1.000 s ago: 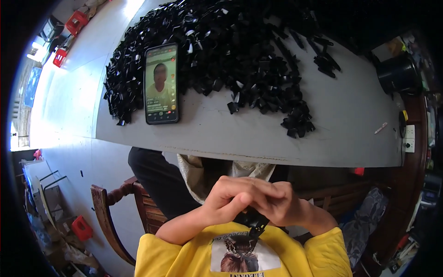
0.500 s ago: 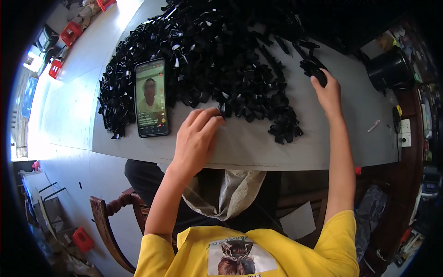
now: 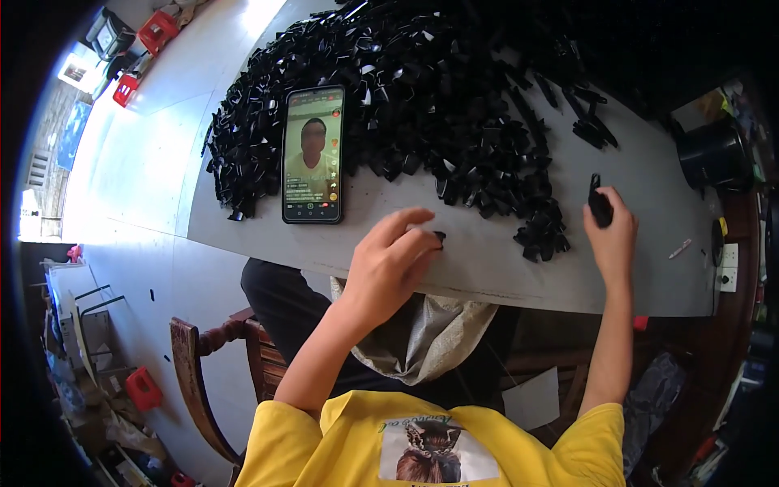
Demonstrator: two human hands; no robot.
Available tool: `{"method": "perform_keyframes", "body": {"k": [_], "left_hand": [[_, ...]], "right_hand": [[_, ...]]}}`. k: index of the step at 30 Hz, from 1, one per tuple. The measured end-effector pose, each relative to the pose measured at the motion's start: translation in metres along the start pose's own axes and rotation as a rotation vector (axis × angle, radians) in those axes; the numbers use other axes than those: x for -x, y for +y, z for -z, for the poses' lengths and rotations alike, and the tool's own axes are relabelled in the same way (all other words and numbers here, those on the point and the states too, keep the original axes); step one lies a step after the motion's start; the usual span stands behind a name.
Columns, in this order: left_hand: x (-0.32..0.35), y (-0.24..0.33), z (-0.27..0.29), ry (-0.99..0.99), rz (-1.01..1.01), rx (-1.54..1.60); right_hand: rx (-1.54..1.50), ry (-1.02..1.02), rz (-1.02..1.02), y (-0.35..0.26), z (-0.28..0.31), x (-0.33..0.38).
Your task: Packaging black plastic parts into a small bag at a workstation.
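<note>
Both hands picking single black clips off the grey table.

Left of the work a phone (image 3: 313,154) lies by the clip pile (image 3: 422,89). The left hand (image 3: 393,260) pinches a small clip (image 3: 439,238) at the table (image 3: 487,260) edge; a firm fingertip grip seems best. The right hand (image 3: 613,235) closes on a longer clip (image 3: 599,204), clear of the pile; lifting straight up should avoid snagging neighbours.
</note>
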State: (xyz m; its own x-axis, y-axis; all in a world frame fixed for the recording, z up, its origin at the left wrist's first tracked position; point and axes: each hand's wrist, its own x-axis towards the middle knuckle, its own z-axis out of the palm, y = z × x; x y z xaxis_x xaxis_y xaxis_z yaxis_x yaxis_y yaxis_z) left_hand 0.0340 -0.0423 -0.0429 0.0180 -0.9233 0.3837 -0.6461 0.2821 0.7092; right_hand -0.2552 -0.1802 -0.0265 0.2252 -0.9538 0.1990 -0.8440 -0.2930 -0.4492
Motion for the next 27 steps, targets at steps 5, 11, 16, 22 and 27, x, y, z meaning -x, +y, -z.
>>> {"method": "perform_keyframes", "body": {"k": [5, 11, 16, 22, 27], "left_hand": [[0.016, 0.028, 0.014, 0.022, 0.064, 0.215], [0.021, 0.046, 0.023, -0.008, 0.006, 0.235], [0.02, 0.051, 0.025, -0.031, -0.043, 0.203], [0.028, 0.048, 0.022, -0.021, -0.074, 0.215], [0.028, 0.046, 0.019, -0.059, -0.035, 0.515]], "right_hand": [[-0.499, -0.207, 0.203, -0.071, 0.011, 0.065], [-0.474, -0.189, 0.53, -0.108, 0.015, 0.076], [-0.464, -0.189, 0.542, -0.112, 0.017, 0.076], [-0.462, -0.248, 0.553, -0.113, 0.017, 0.079], [-0.568, -0.297, 0.639, -0.11, 0.005, 0.089]]}}
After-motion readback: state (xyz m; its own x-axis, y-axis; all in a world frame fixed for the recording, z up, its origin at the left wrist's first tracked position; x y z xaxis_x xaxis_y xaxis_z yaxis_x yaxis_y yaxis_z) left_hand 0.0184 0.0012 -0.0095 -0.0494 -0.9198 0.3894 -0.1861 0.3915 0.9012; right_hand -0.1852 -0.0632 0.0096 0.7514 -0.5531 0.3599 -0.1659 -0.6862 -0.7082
